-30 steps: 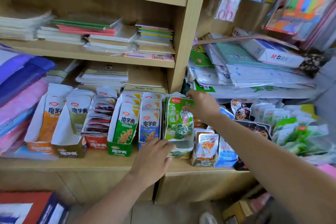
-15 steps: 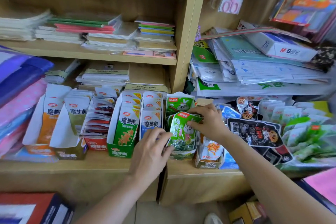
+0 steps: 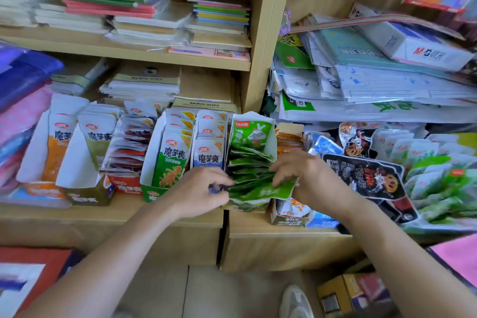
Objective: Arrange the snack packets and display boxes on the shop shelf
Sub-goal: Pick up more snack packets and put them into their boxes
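A green display box with a rabbit on its back flap stands in the middle of the wooden shelf. It is filled with green snack packets lying in a row. My right hand pinches the front green packet at its right edge. My left hand grips the left front side of the same box and packets. To the left stand display boxes of white, green and orange konjac packets.
More snack packets lie loose at the right: a black one and several pale green ones. A small orange box stands just right of the green box. Notebooks and paper stacks fill the upper shelves. A shoe shows on the floor below.
The green packet my right hand held upright has been lowered into the front of the green box. My left hand moved up from the shelf edge to the box's left side.
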`<move>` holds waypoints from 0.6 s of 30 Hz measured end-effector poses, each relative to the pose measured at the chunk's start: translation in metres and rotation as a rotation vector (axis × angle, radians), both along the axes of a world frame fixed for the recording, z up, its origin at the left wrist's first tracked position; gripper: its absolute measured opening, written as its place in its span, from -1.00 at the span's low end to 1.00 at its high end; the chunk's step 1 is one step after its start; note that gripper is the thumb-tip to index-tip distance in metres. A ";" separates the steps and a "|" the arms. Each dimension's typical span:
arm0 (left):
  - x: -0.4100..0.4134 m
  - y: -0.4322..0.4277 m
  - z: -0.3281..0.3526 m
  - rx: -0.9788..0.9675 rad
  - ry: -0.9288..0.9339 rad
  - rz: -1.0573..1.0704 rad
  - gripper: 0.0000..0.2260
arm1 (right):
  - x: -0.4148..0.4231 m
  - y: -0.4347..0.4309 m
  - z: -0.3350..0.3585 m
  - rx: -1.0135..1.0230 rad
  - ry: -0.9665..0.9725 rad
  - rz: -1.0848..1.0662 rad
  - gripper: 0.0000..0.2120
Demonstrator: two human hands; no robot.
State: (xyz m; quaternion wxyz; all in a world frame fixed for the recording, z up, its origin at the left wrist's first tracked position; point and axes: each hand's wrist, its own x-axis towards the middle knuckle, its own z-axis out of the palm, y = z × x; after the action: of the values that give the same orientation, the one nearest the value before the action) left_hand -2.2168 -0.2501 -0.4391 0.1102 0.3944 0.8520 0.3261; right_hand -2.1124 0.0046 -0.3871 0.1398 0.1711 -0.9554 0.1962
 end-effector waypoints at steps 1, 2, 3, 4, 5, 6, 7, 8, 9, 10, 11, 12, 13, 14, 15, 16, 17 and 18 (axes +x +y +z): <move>-0.002 -0.001 0.000 0.010 -0.004 0.006 -0.75 | 0.002 -0.001 -0.001 0.019 -0.001 -0.001 -0.58; -0.003 -0.001 0.000 0.012 0.013 0.011 -0.78 | 0.004 -0.002 -0.003 0.034 0.002 -0.014 -0.61; -0.003 0.000 0.000 0.014 0.046 0.013 -0.82 | 0.005 -0.004 -0.005 0.044 0.012 -0.023 -0.65; -0.002 0.001 0.000 0.020 0.084 0.013 -0.86 | 0.006 -0.005 -0.006 0.054 0.021 -0.019 -0.68; -0.002 0.003 0.000 0.028 0.119 0.017 -0.89 | 0.006 -0.005 -0.007 0.055 0.024 -0.004 -0.70; -0.001 0.005 0.000 0.043 0.151 0.029 -0.90 | 0.006 -0.005 -0.009 0.048 0.026 0.015 -0.72; -0.001 0.006 -0.001 0.068 0.177 0.050 -0.91 | 0.005 -0.004 -0.009 0.039 0.037 0.032 -0.74; -0.001 0.007 0.000 0.101 0.194 0.081 -0.92 | 0.004 -0.003 -0.010 0.026 0.056 0.039 -0.75; -0.003 0.009 0.000 0.138 0.204 0.117 -0.91 | 0.003 -0.002 -0.010 0.010 0.079 0.037 -0.76; -0.004 0.011 0.000 0.180 0.212 0.156 -0.91 | 0.003 -0.002 -0.011 -0.007 0.097 0.026 -0.78; -0.005 0.014 0.001 0.224 0.219 0.197 -0.91 | 0.002 -0.003 -0.012 -0.023 0.113 0.011 -0.81; -0.007 0.017 0.003 0.273 0.223 0.236 -0.92 | 0.000 -0.005 -0.013 -0.042 0.122 -0.015 -0.83; -0.008 0.021 0.005 0.325 0.226 0.271 -0.93 | -0.002 -0.007 -0.013 -0.070 0.132 -0.053 -0.85; -0.009 0.026 0.008 0.374 0.223 0.302 -0.93 | -0.006 -0.007 -0.011 -0.107 0.144 -0.097 -0.87; -0.011 0.030 0.011 0.422 0.212 0.331 -0.93 | -0.010 -0.007 -0.009 -0.135 0.166 -0.136 -0.89; -0.014 0.033 0.014 0.470 0.195 0.358 -0.94 | -0.014 -0.006 -0.006 -0.134 0.189 -0.172 -0.88; -0.017 0.036 0.016 0.514 0.170 0.379 -0.94 | -0.020 -0.005 -0.002 -0.096 0.204 -0.199 -0.83; -0.019 0.039 0.018 0.550 0.138 0.396 -0.94 | -0.026 -0.005 0.001 -0.035 0.205 -0.213 -0.79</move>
State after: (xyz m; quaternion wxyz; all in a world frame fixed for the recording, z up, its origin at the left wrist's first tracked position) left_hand -2.2362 -0.2115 -0.4207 -0.1234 0.2576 0.7977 0.5312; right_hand -2.1379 -0.0001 -0.3860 0.2596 0.0853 -0.9453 0.1784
